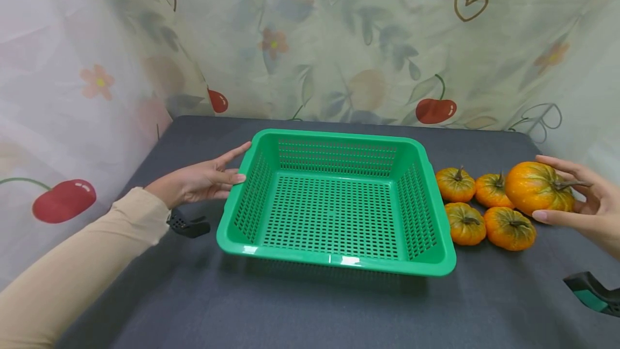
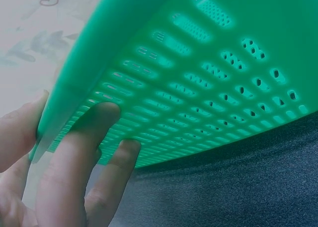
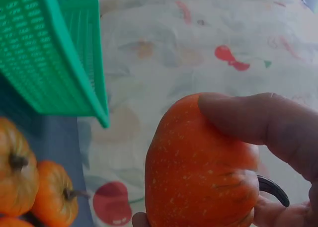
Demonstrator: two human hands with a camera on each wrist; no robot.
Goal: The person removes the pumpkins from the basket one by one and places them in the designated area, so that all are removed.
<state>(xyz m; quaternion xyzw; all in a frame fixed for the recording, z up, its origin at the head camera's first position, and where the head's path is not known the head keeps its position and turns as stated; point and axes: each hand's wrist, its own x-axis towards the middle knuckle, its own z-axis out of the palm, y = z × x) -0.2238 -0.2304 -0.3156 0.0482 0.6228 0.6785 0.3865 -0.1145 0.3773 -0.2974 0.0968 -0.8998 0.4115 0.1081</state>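
Note:
A green plastic basket (image 1: 334, 214) with slotted walls stands mid-table, its inside bare. My left hand (image 1: 205, 179) grips its left rim, with the thumb at the rim and other fingers against the outer wall (image 2: 198, 88), as the left wrist view shows. On the right, my right hand (image 1: 593, 198) holds an orange pumpkin (image 1: 537, 187) with a curved dark stem, thumb on one side and fingers on the other. In the right wrist view the held pumpkin (image 3: 198, 162) appears lifted, with its far fingers mostly hidden.
Several smaller pumpkins (image 1: 465, 223) sit bunched on the dark grey tablecloth (image 1: 310, 311) between the basket's right wall and my right hand. A printed curtain (image 1: 329, 42) hangs behind the table and along both sides.

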